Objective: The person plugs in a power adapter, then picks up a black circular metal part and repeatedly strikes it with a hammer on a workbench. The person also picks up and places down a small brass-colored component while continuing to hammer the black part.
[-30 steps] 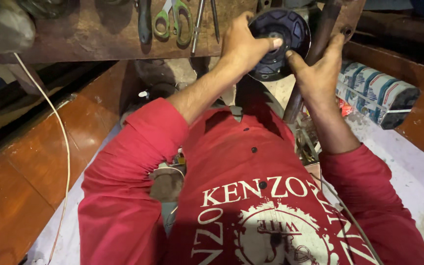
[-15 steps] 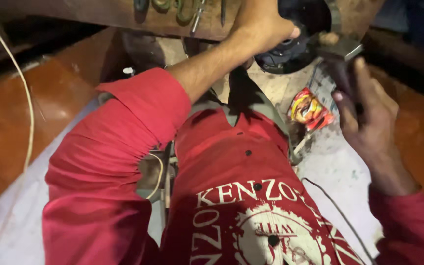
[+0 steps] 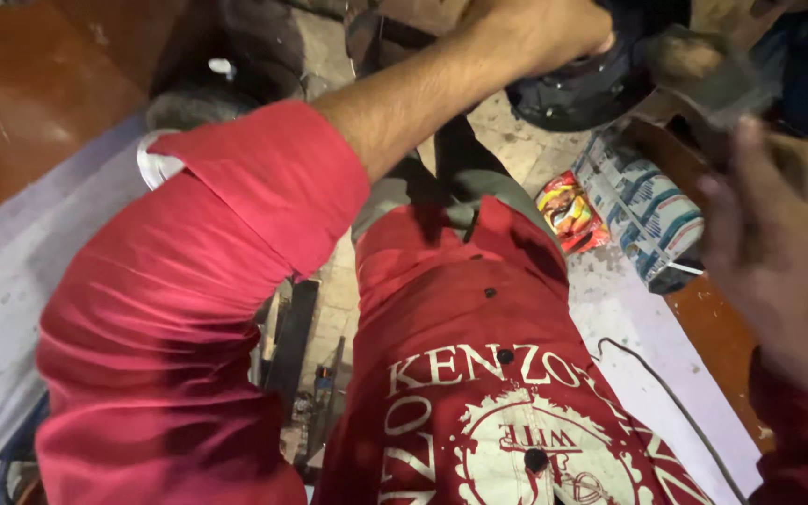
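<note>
While the left hand (image 3: 530,33) grips the round black metal part (image 3: 586,89), the blurred right hand (image 3: 778,243) hangs open, holding nothing. Work on it looks unfinished.

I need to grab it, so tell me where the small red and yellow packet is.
In the head view the small red and yellow packet lies on the pale floor, right of centre, beside the striped blue and white roll and below the dark round part.

left hand (image 3: 535,33) on round part (image 3: 582,89) | snack packet (image 3: 568,210) left of rolled cloth (image 3: 647,210) | right hand (image 3: 783,252) apart
</note>
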